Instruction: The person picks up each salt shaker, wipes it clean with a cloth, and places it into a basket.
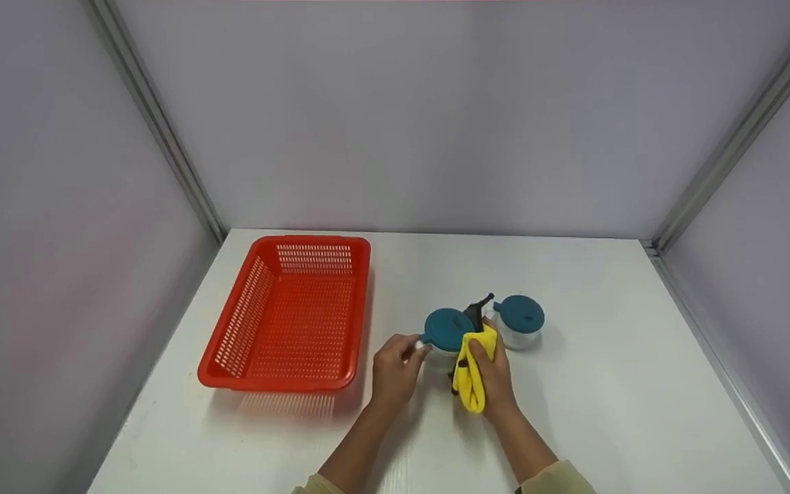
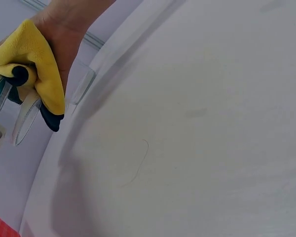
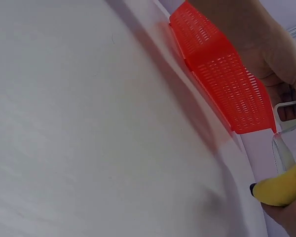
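Two-handed, right of the red basket (image 1: 362,309): pinching a teal-lidded cup (image 1: 447,329) by its handle (image 3: 285,104) with left grip (image 1: 395,370), clutching yellow cloth (image 1: 472,392) against it with right grip (image 1: 496,377).

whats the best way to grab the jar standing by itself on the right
Probably by its clear body, just below the lid, coming from the right: the jar stands upright and that side is free, while the right hand and cloth crowd its left, where the lid's tab points.
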The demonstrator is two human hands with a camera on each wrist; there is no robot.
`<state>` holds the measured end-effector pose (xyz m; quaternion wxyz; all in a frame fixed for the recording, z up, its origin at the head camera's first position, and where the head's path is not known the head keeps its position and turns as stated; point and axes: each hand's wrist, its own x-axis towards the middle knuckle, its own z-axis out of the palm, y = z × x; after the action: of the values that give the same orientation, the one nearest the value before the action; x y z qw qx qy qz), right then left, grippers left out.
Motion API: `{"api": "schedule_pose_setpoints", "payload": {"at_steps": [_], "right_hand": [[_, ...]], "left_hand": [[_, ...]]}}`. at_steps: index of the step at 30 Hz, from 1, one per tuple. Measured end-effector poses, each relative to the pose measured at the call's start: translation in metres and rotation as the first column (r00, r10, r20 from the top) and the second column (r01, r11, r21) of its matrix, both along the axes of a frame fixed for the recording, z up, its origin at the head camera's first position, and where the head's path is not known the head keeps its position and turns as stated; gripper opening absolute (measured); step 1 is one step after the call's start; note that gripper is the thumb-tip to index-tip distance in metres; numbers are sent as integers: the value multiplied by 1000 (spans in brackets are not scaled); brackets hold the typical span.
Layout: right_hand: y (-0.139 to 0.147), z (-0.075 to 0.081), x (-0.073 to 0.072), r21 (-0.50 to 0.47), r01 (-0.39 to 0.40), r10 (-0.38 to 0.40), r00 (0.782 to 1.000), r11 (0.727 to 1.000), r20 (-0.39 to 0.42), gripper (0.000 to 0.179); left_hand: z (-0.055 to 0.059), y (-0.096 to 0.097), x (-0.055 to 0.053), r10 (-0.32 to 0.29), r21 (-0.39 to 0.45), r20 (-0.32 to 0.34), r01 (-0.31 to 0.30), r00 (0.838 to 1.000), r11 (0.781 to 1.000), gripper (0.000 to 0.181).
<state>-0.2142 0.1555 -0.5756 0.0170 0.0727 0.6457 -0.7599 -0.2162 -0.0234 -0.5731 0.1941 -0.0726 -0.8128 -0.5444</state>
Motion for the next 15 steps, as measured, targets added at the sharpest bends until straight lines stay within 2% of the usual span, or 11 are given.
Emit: {"api": "schedule_pose_setpoints", "payload": {"at_steps": [9,15], "right_hand": [[0,6,-3,-51,5,-2,999,999,53,61],[0,3,0,-46,26,-20,993,999,117,66]], "left_hand": [[0,-2,-2,-22,19,-16,22,1000,1000,14],[0,-3,0,-58,63,40,55,998,997,14]]}}
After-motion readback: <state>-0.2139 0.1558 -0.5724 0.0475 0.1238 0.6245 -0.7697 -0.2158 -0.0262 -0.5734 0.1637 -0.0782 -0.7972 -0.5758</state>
